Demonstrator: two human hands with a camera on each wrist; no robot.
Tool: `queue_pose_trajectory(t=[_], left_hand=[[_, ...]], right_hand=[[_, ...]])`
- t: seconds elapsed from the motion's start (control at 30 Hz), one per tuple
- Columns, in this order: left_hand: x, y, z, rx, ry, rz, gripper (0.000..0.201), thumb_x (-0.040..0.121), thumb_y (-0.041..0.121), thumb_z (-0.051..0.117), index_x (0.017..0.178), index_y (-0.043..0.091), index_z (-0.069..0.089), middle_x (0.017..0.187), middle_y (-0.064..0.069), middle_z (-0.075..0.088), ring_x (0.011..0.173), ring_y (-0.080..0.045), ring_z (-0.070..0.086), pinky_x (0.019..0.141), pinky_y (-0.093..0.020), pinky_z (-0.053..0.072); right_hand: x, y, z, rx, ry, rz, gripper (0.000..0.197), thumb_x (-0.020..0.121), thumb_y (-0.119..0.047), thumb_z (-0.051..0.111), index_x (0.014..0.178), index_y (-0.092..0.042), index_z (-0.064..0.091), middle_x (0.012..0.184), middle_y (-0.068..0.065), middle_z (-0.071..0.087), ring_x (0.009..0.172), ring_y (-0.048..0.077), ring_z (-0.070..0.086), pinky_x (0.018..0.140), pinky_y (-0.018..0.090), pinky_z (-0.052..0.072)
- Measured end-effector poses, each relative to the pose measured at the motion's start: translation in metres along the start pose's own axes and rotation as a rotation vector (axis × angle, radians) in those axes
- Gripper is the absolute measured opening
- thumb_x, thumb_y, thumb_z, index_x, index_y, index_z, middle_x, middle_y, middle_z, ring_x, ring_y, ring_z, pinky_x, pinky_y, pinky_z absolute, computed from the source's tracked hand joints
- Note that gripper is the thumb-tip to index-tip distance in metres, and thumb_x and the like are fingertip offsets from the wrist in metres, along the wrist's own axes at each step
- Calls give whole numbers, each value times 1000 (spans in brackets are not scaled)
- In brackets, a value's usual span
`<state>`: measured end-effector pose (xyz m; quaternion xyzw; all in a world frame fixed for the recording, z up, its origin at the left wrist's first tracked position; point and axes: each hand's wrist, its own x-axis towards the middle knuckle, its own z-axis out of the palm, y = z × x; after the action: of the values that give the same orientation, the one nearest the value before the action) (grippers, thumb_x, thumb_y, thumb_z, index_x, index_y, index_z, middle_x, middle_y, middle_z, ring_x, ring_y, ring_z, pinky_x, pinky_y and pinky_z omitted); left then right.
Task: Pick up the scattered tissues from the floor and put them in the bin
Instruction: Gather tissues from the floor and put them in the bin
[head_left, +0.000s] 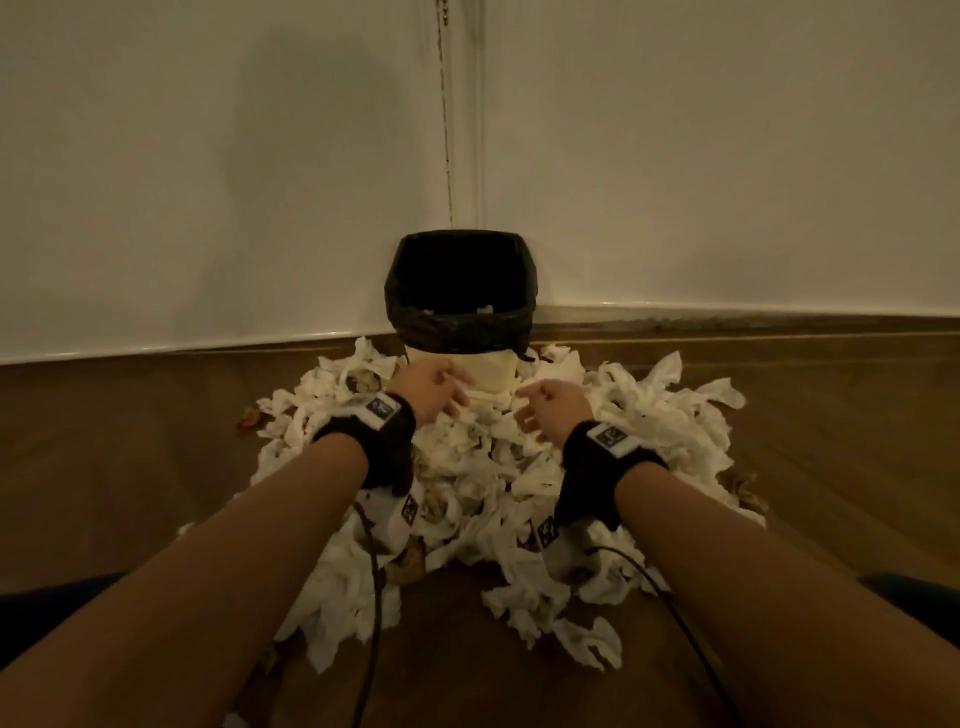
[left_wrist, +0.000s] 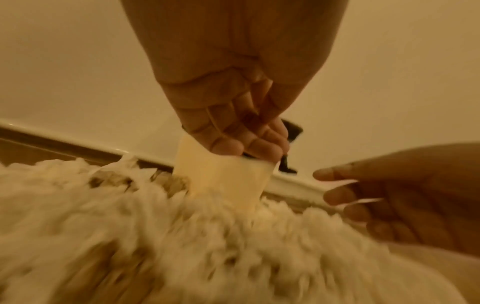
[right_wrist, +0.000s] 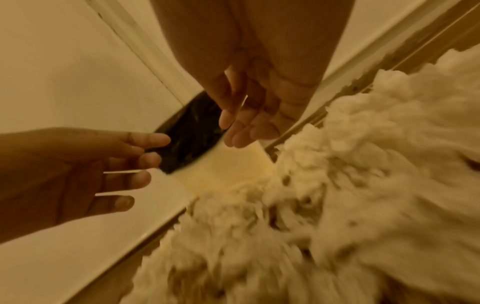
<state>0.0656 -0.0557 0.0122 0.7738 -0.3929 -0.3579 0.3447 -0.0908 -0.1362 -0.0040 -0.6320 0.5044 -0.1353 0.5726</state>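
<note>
Item: tissues (head_left: 597, 447), white, crumpled, in one wide heap on the wooden floor (head_left: 130, 467). The heap fans out from the foot of the bin (head_left: 460, 291) towards the person and banks against the bin's pale lower wall. It has no single long axis; its spread runs roughly from bin to viewer, widest side to side near the bin. A few white scraps show inside.

Item: bin, upright in the corner of the room, mouth up, lined with a black bag (head_left: 415, 332) folded over the rim.

Item: left hand (head_left: 431, 387), over the top of the heap close to the bin wall, fingers spread and lightly bent. No tissue is held.

Item: right hand (head_left: 553, 402), opposite the left across the heap's crest, fingers apart and loosely curved. The wrist views are blurred, but it seems empty.

Step in hand, as judged: reaching in to gather a first load; nearly all the work remains.

Next move calls for: closing both hands inward on a bundle, lifting it clear of the rim, and releasing it over the mouth.
</note>
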Motion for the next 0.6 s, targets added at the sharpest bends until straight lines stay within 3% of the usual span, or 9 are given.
queue_pose_trajectory(t=[0.07, 0.13, 0.2, 0.27, 0.43, 0.53, 0.6], left_hand=[[-14, -20, 13, 198, -41, -2, 25, 93, 5, 41, 97, 14, 64, 87, -3, 65, 79, -18, 62, 65, -22, 51], [-25, -40, 21, 489, -76, 2, 20, 92, 15, 49, 103, 20, 64, 107, -3, 62, 99, -20, 59, 84, -29, 49], [-34, -57, 29, 731, -166, 6, 22, 91, 24, 53, 112, 26, 60, 120, -3, 52, 109, -21, 52, 92, -32, 46], [-41, -72, 40, 895, -238, 25, 29, 90, 25, 54, 119, 28, 53, 125, -6, 42, 112, -25, 46, 94, -36, 45], [-41, -92, 54, 1039, -234, 18, 45, 89, 9, 49, 129, 27, 40, 136, -10, 22, 114, -36, 39, 89, -42, 46], [-35, -94, 56, 1060, -247, 36, 37, 91, 16, 50, 126, 24, 43, 135, -11, 23, 109, -37, 44, 83, -39, 47], [-28, -98, 58, 1106, -264, 36, 30, 91, 15, 49, 121, 17, 46, 131, -13, 33, 106, -35, 48, 77, -38, 45]], right_hand=[[-10, 21, 12, -66, -8, 38, 31, 101, -15, 35, 111, -6, 62, 82, 8, 64, 64, 16, 56, 57, 24, 47], [-18, 41, 24, -109, -15, 72, 29, 100, -13, 37, 109, -6, 64, 84, 9, 65, 64, 15, 57, 59, 25, 48], [-23, 58, 33, -103, -24, 124, 28, 99, -11, 37, 106, -7, 64, 80, 6, 64, 62, 13, 57, 54, 22, 45], [-25, 69, 40, -117, -27, 160, 27, 98, -11, 37, 101, -9, 64, 75, 2, 63, 62, 12, 56, 51, 21, 42], [-14, 71, 52, -156, 15, 133, 28, 97, -10, 36, 96, -12, 64, 80, 5, 65, 60, 11, 57, 50, 22, 45], [-6, 68, 57, -180, 38, 84, 28, 97, -9, 36, 87, -16, 61, 96, 8, 67, 60, 7, 57, 50, 21, 45], [-2, 68, 62, -203, 47, 58, 27, 97, -9, 37, 86, -15, 61, 102, 10, 68, 65, 11, 59, 60, 26, 52]])
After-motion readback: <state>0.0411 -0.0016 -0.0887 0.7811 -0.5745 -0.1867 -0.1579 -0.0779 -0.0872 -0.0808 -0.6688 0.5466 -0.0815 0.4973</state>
